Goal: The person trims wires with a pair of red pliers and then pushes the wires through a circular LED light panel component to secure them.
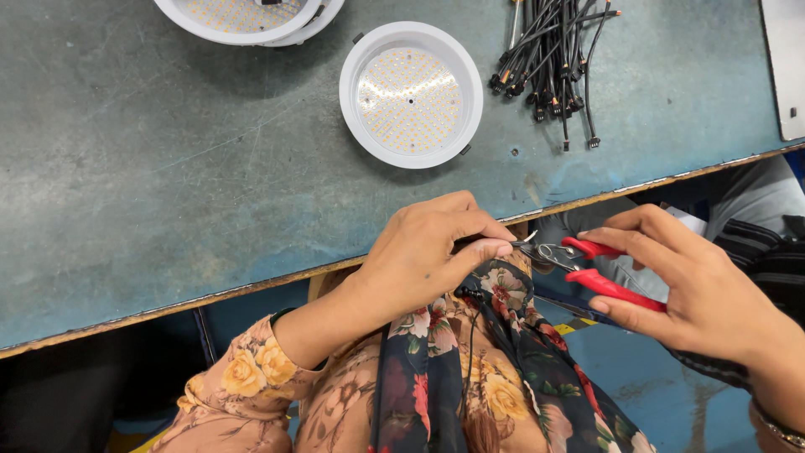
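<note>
Pliers (587, 267) glossy red plastic grips, bare metal jaws; counter (168, 184) matt scuffed teal; lamp (411, 94) smooth white plastic; floral cloth (495, 369).

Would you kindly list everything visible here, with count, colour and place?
round LED downlight: one whole, white rim with yellow LED dots, top centre of the bench.
stacked downlights: at least two, white, cut off by the top edge at left.
bundle of cables: many, black, top right of the bench.
workbench: one, worn blue-green with a wooden front edge.
metal plate: one, grey, far right edge.
floral scarf: one, dark with flowers, on the lap.
wire cutters: one, red handles, in the right hand.
left hand: pinching a thin black cable at the cutter tips.
right hand: gripping the cutter handles.
</note>
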